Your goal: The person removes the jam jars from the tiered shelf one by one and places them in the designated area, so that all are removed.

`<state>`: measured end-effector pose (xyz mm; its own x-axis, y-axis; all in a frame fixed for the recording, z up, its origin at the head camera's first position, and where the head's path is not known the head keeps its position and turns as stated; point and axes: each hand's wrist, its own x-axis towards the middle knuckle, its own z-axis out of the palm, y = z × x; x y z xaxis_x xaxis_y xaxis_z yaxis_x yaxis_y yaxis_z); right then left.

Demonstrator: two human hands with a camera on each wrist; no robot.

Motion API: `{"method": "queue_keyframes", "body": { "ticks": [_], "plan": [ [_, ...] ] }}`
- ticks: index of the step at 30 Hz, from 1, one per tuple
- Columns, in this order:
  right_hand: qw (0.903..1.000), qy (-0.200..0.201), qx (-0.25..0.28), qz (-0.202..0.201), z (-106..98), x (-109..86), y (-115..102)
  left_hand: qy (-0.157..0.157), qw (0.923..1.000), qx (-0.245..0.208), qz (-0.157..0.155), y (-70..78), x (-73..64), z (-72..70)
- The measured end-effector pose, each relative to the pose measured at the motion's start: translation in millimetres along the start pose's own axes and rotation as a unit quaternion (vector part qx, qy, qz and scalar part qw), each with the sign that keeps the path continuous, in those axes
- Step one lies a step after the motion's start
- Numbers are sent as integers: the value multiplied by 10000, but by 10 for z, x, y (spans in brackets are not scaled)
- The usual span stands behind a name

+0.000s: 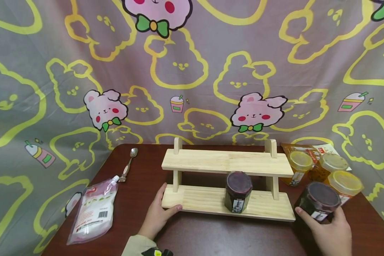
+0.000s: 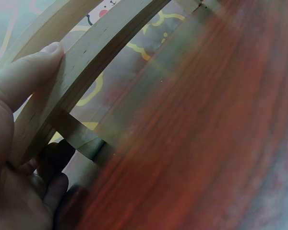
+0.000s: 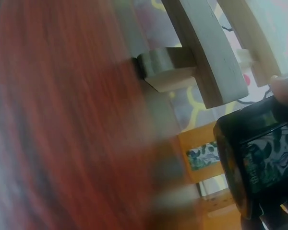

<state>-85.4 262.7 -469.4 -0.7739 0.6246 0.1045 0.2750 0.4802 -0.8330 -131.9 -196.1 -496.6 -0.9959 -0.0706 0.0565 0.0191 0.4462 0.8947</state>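
A two-tier wooden shelf rack (image 1: 227,161) stands on the table. My left hand (image 1: 158,217) grips the left end of its lower board; in the left wrist view the thumb lies over the board (image 2: 81,64) and the other fingers curl at its end. One dark jar (image 1: 238,192) with a purplish lid sits on the lower board, right of the middle. To the right of the rack, my right hand (image 1: 331,229) holds a second dark jar (image 1: 318,201). In the right wrist view this jar (image 3: 259,158) is close to the rack's end (image 3: 216,81).
Amber jars with yellowish lids (image 1: 344,183) cluster at the back right, beside flat packets (image 1: 313,153). At the left lie a white spouted pouch (image 1: 96,209) and a spoon (image 1: 128,165). A patterned curtain (image 1: 198,99) hangs behind the brown table (image 1: 217,234).
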Motion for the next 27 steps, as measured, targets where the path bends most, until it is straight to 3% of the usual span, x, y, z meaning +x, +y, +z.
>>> {"method": "queue_keyframes", "body": {
  "ticks": [10,20,27],
  "plan": [
    [9975,-595,-177,331,55,77,82,-18,10000,-10,0,-6,1,12],
    [9977,-534,187,364,111,115,169,-65,10000,4,-29,-3,14,11],
    [9987,-456,234,-9,170,158,185,-60,10000,-51,-18,-18,15,3]
  ]
}}
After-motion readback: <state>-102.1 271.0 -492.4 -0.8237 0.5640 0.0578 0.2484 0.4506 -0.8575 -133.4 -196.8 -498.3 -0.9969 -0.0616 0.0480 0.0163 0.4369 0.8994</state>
